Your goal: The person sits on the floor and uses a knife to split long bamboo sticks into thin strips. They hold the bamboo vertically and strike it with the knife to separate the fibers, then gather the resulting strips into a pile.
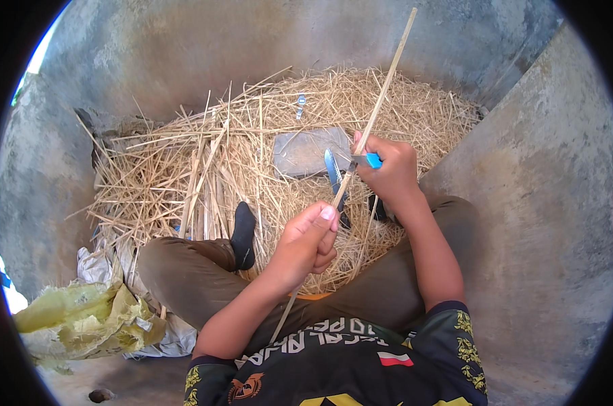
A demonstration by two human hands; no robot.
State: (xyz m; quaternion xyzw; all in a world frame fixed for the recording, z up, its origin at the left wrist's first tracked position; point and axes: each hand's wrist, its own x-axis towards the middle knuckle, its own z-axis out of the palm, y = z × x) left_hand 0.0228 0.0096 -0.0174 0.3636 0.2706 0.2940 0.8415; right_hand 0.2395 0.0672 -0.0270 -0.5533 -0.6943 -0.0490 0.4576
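Observation:
A long, thin pale strip (390, 80), apparently bamboo or wood, runs slantwise from my lap up past both hands. My left hand (305, 242) is closed round its lower part, thumb on top. Farther up, my right hand (394, 169) grips a small knife with a blue handle (373, 160). The knife's short blade lies across the strip, touching it. The strip passes beside my right fingers; whether they also hold it I cannot tell. Just left of the strip, a larger curved blade (333, 169) lies over the straw and partly behind the strip.
Straw-like slivers (184, 162) cover the floor around a flat grey stone block (296, 154). A small blue and white object (300, 106) lies beyond it. Torn yellow sacking (83, 318) is at the left. Curved concrete walls (252, 47) enclose the space; my crossed legs (184, 271) are in front.

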